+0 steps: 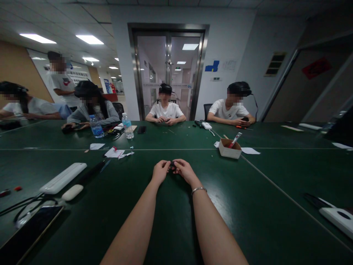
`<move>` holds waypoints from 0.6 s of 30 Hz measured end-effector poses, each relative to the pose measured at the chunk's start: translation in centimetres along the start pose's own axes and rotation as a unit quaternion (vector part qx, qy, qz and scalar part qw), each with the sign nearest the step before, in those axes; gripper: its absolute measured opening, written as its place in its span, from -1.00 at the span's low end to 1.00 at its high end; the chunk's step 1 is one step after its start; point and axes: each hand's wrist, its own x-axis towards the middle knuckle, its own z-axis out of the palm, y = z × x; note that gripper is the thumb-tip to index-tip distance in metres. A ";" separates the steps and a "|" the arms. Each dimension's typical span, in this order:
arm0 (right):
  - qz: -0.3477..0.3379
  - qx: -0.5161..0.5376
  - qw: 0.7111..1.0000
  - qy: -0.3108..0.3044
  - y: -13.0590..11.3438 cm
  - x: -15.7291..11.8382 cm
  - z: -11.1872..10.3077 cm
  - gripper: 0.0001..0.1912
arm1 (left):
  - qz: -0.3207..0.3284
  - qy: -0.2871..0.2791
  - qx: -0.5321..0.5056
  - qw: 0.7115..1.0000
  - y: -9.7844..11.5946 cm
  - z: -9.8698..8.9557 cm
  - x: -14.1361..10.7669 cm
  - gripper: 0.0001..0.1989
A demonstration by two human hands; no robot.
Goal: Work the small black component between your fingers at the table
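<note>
Both my arms reach forward over the dark green table (pixel 176 206). Between my fingertips is a small black object (pixel 172 164); its kind is too small and dark to make out. My left hand (pixel 161 171) pinches it from the left side. My right hand (pixel 184 170), with a silver bangle (pixel 199 190) at its wrist, has fingers curled round its other side. The hands nearly meet just above the tabletop.
On the left lie a white power bank (pixel 64 178), a white earbud case (pixel 72 192), cables and a phone (pixel 30 233). Water bottles (pixel 127 126) and paper scraps (pixel 114 152) sit farther off. A small box (pixel 230 151) stands ahead right. Several people sit across the table.
</note>
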 end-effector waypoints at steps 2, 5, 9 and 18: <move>-0.001 -0.001 1.000 -0.001 0.0 0.0 0.0 -0.66 | -0.001 -0.001 0.005 1.000 0.0 0.0 0.0 -0.62; -0.003 -0.003 1.000 -0.003 0.1 0.0 0.0 -0.66 | -0.004 -0.003 0.010 1.000 0.1 0.0 0.0 -0.63; -0.006 -0.007 1.000 -0.005 0.1 0.0 -0.1 -0.65 | -0.006 -0.008 0.005 1.000 0.4 0.0 -0.1 -0.64; -0.004 -0.008 1.000 -0.020 -0.1 -0.2 -0.2 -0.66 | -0.014 -0.028 0.045 0.998 0.5 -0.4 0.0 -0.61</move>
